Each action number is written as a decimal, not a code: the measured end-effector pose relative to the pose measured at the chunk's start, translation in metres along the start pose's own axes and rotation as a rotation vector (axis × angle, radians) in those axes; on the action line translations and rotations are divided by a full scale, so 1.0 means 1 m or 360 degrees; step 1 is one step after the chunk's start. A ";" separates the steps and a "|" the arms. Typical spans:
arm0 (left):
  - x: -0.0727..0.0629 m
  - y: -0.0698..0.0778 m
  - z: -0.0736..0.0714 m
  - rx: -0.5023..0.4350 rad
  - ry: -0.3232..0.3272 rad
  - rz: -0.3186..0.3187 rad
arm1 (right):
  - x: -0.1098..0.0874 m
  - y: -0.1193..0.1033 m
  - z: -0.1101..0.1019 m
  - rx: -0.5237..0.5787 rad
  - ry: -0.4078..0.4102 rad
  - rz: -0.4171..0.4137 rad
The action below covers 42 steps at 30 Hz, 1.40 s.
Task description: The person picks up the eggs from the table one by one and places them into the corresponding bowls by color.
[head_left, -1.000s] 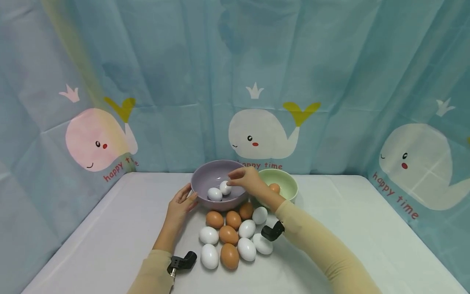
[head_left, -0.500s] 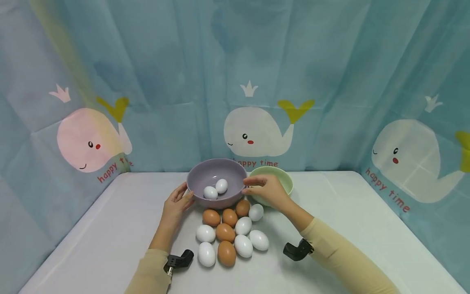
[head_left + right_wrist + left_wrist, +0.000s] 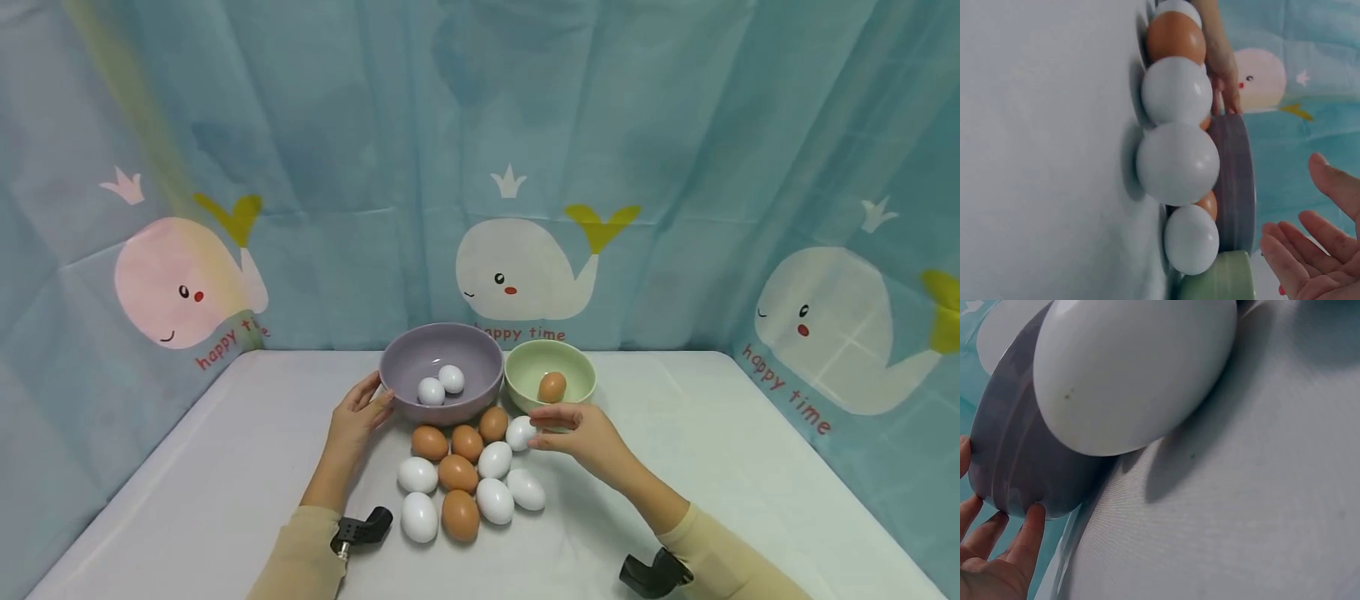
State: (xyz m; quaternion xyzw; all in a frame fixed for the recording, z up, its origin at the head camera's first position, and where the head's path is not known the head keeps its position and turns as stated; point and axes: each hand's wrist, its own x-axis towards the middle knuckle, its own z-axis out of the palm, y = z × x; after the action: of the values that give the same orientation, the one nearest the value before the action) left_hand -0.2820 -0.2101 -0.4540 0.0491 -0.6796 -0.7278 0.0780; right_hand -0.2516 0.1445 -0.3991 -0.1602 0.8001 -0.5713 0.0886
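Note:
My left hand (image 3: 356, 423) rests against the left side of a purple bowl (image 3: 401, 367). In the left wrist view its fingertips (image 3: 1036, 515) touch the bowl's outer wall. Two white eggs (image 3: 431, 392) lie inside the bowl. My right hand (image 3: 592, 442) hovers in front of a green bowl (image 3: 525, 387), beside the white egg (image 3: 519, 433) nearest that bowl. Its fingers are extended with nothing between them in the right wrist view; it appears apart from the eggs there. A brown egg (image 3: 552, 387) sits in the green bowl.
Several brown eggs (image 3: 460, 516) and white eggs (image 3: 419, 517) lie close together on the white table (image 3: 187, 483), in front of the bowls. Behind the table hangs a blue curtain (image 3: 337, 167) with whale prints. Each wrist carries a black camera mount (image 3: 656, 573).
My right hand has withdrawn from above the purple bowl, moving right and toward me past the green bowl. The brown egg there is fully visible now. My left hand has stayed at the purple bowl.

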 end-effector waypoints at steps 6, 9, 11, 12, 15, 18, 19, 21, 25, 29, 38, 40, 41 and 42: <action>0.000 0.001 0.001 0.0006 -0.0017 0.0009 | -0.010 0.008 0.003 0.0003 -0.0043 0.0021; 0.000 0.002 0.002 0.0016 -0.0011 0.0000 | -0.012 0.012 0.004 0.0024 -0.0031 0.0041; -0.001 0.002 0.002 0.0017 0.0004 -0.0009 | -0.013 0.014 0.005 0.0042 -0.0028 0.0050; -0.001 0.002 0.002 0.0014 0.0010 -0.0010 | -0.014 0.015 0.005 0.0048 -0.0029 0.0052; -0.001 0.003 0.002 0.0007 0.0027 -0.0016 | -0.015 0.016 0.006 0.0071 -0.0028 0.0068; -0.001 0.002 0.002 0.0007 0.0022 -0.0016 | -0.016 0.016 0.007 0.0081 -0.0051 0.0091; -0.001 0.002 0.002 0.0009 0.0023 -0.0017 | -0.016 0.016 0.007 0.0087 -0.0064 0.0099; -0.001 0.002 0.002 0.0003 0.0023 -0.0017 | -0.016 0.016 0.008 0.0096 -0.0095 0.0107; -0.001 0.002 0.002 0.0002 0.0025 -0.0020 | -0.017 0.019 0.007 0.0093 -0.0140 0.0098; 0.000 0.001 0.003 0.0010 0.0015 -0.0016 | -0.018 0.023 0.006 0.0063 -0.0187 0.0077; 0.001 -0.001 0.003 0.0031 0.0005 0.0004 | -0.017 0.029 0.010 -0.0027 -0.0242 0.0081; 0.000 -0.001 0.002 0.0032 0.0014 0.0009 | -0.016 0.030 0.010 -0.0047 -0.0249 0.0081; 0.000 -0.001 0.002 0.0027 0.0014 0.0011 | -0.016 0.030 0.011 -0.0056 -0.0254 0.0081; -0.001 0.000 0.001 0.0023 0.0016 0.0008 | -0.016 0.030 0.011 -0.0064 -0.0261 0.0088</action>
State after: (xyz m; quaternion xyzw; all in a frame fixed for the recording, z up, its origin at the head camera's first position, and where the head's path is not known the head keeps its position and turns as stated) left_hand -0.2814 -0.2085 -0.4544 0.0518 -0.6846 -0.7223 0.0828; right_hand -0.2382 0.1494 -0.4316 -0.1861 0.8055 -0.5375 0.1663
